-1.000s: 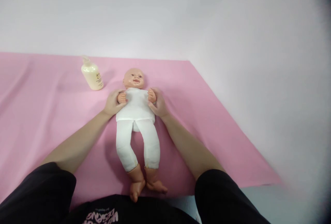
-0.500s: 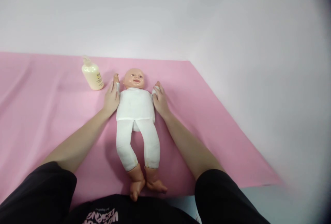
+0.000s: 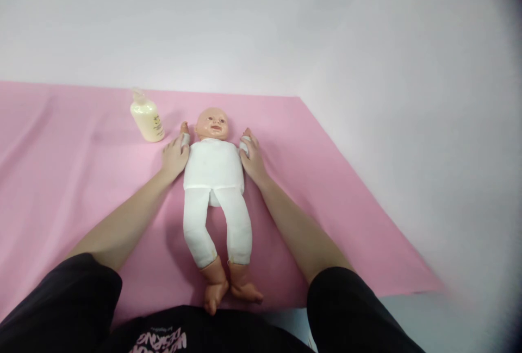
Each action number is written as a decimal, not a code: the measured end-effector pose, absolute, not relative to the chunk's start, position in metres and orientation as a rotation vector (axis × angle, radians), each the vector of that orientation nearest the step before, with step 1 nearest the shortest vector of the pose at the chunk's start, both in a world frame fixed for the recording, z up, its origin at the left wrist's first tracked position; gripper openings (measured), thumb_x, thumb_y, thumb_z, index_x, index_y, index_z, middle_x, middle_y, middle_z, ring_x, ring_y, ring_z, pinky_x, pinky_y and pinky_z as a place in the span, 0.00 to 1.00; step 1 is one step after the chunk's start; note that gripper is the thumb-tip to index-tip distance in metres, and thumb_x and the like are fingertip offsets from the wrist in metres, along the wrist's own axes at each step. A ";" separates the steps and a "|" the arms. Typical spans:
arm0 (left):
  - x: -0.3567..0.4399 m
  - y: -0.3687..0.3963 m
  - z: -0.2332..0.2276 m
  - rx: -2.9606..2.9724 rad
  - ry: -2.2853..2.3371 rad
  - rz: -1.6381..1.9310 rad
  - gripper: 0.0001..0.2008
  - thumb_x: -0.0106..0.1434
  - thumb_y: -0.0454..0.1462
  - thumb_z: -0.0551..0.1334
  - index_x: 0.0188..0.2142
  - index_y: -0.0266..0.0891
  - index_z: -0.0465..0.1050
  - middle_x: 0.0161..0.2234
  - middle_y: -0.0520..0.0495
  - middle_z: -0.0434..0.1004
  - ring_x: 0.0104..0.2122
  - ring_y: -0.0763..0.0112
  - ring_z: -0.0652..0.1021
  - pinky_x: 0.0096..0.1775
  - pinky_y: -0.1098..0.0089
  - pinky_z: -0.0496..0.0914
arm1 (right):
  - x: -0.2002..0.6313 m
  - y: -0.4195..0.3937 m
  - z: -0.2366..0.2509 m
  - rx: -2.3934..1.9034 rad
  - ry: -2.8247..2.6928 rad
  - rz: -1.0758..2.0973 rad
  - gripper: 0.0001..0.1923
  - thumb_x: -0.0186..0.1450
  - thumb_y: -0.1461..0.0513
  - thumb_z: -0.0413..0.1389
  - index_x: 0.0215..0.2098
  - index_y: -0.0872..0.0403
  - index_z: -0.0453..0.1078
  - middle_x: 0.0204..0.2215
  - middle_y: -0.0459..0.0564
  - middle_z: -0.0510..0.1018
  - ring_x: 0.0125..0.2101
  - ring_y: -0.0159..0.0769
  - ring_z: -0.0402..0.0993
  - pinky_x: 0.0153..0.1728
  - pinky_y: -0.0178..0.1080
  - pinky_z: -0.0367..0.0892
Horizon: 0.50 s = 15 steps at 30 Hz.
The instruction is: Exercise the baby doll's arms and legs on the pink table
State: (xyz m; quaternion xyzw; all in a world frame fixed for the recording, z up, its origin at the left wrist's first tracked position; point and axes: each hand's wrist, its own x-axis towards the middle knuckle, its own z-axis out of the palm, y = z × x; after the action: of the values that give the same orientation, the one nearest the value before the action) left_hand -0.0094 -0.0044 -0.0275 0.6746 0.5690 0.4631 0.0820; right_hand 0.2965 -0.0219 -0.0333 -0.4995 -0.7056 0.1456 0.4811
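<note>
We see a pink cloth (image 3: pixel 61 179) spread flat across the surface. Behind and to the right of it we find a plain white wall (image 3: pixel 261 21), evenly lit.

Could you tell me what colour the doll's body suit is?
White; the doll shows it clearly in the head view.

Doll (image 3: pixel 213 165) on cloth (image 3: pixel 61 179), btwn hands; bottle (image 3: pixel 147 121) behind-left of doll.
</note>
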 end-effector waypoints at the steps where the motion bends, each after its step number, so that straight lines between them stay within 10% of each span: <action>1: -0.010 -0.005 -0.027 2.006 1.699 1.398 0.21 0.67 0.45 0.58 0.55 0.41 0.75 0.51 0.36 0.82 0.55 0.44 0.79 0.61 0.40 0.67 | 0.296 -0.022 -0.032 -1.216 -1.720 0.350 0.22 0.74 0.49 0.48 0.60 0.50 0.68 0.73 0.58 0.57 0.75 0.45 0.49 0.74 0.61 0.49; 11: 0.002 -0.031 -0.001 2.115 1.274 1.671 0.38 0.62 0.47 0.66 0.67 0.40 0.54 0.64 0.32 0.65 0.60 0.50 0.74 0.63 0.48 0.68 | 0.286 -0.047 -0.006 -1.038 -1.658 0.036 0.34 0.72 0.51 0.52 0.72 0.44 0.46 0.69 0.61 0.59 0.72 0.51 0.56 0.71 0.64 0.58; 15: 0.005 -0.038 -0.001 2.213 1.207 1.610 0.37 0.59 0.53 0.68 0.63 0.42 0.60 0.58 0.34 0.70 0.59 0.47 0.74 0.63 0.45 0.68 | 0.283 -0.053 -0.008 -0.963 -1.748 0.105 0.37 0.70 0.49 0.53 0.72 0.46 0.48 0.65 0.61 0.65 0.68 0.54 0.63 0.69 0.63 0.63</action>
State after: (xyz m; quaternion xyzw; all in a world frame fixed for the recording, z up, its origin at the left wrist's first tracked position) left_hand 0.0050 -0.0383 -0.0008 0.7378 0.4024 0.5367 0.0751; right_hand 0.2831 -0.0531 -0.0077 -0.4054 -0.7357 0.0441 0.5408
